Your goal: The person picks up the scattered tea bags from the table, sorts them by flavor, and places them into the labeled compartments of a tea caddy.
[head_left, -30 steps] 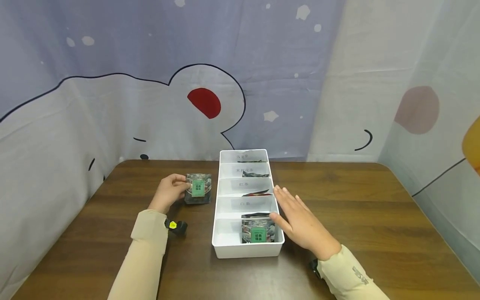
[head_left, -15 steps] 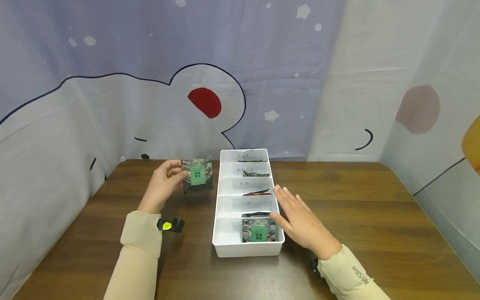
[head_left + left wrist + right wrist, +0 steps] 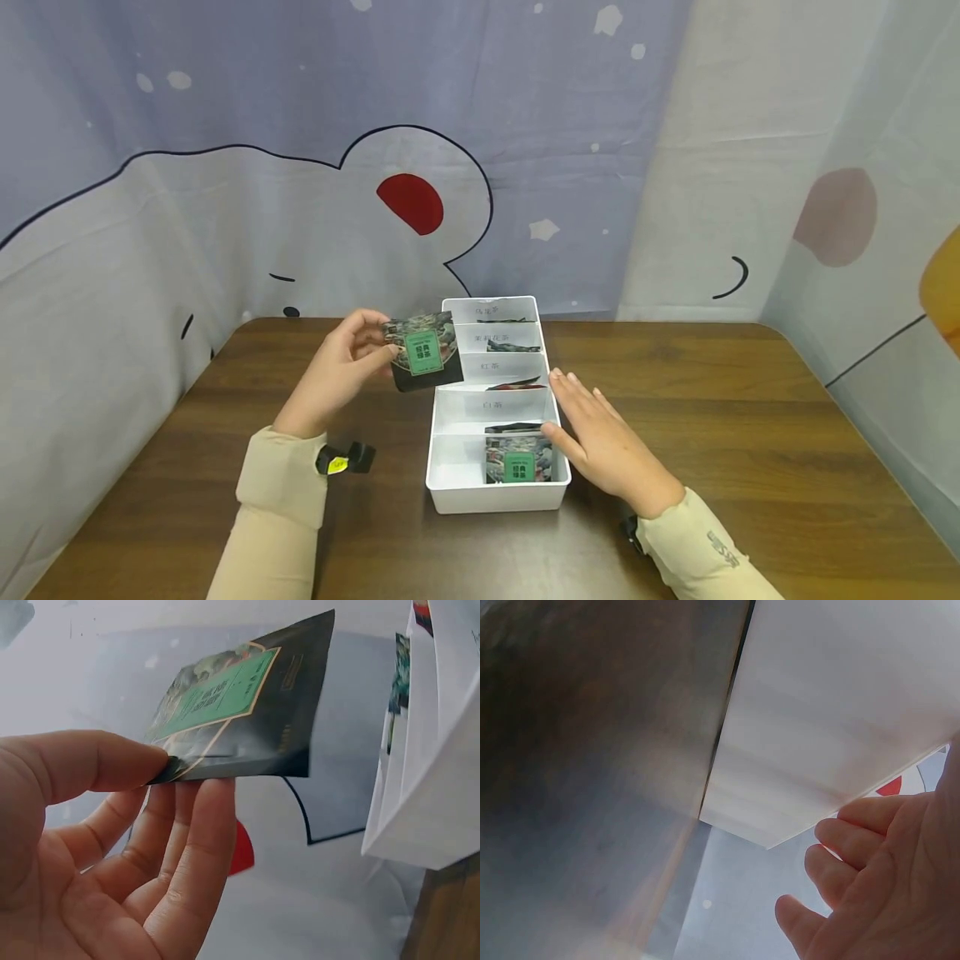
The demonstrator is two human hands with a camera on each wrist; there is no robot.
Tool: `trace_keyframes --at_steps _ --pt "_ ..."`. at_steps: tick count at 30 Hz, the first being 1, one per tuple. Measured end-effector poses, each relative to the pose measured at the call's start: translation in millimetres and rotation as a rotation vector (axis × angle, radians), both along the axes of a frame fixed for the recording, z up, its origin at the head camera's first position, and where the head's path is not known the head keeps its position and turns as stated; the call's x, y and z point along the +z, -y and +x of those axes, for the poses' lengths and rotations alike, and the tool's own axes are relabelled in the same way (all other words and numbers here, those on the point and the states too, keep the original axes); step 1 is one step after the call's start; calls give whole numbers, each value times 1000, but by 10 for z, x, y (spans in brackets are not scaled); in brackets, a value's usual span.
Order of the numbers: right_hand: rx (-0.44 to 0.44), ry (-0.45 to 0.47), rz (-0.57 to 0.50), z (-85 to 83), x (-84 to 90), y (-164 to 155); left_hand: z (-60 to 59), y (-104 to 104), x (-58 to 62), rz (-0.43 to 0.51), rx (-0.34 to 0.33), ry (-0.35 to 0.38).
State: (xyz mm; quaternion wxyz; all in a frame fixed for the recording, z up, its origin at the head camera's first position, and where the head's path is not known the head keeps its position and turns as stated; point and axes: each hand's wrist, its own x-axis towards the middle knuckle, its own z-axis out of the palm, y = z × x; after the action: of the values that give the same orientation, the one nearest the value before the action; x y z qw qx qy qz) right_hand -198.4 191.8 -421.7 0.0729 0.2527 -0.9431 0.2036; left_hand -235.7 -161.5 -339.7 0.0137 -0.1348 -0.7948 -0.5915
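My left hand [image 3: 335, 372] pinches a dark tea packet [image 3: 424, 353] with a green label between thumb and fingers. In the head view the raised packet overlaps the left side of a white divided box [image 3: 497, 500]. The left wrist view shows the thumb on the printed face of the tea packet [image 3: 247, 697] and fingers beneath it. My right hand [image 3: 603, 446] rests along the box's right rim, fingers extended. Another green-labelled packet [image 3: 519, 460] stands in the front compartment, toward its right side.
Behind the front compartment, the box's other sections carry printed labels and hold packets at their right side, such as a red-and-black packet [image 3: 516, 384]. The wooden table [image 3: 712, 417] surrounds the box. A patterned curtain [image 3: 570, 167] hangs behind it.
My left hand has raised the tea packet from the table left of the box, then carried it right to the box's left edge, tilting it. The right hand stays in place.
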Motion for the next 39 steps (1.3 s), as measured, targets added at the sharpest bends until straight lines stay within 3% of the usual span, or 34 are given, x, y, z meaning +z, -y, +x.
trace_keyframes --at_steps 14,21,28,39 --pt "-5 4 -13 10 -12 -17 176 -309 71 -87 -170 1" --pt "-5 8 -14 9 -12 -15 233 -468 5 -127 -278 -4" --pt "-7 6 -12 1 -9 -11 275 -580 -45 -207 -338 45" --pt "1 22 -25 -2 -9 -28 337 -794 -186 -269 -434 14"
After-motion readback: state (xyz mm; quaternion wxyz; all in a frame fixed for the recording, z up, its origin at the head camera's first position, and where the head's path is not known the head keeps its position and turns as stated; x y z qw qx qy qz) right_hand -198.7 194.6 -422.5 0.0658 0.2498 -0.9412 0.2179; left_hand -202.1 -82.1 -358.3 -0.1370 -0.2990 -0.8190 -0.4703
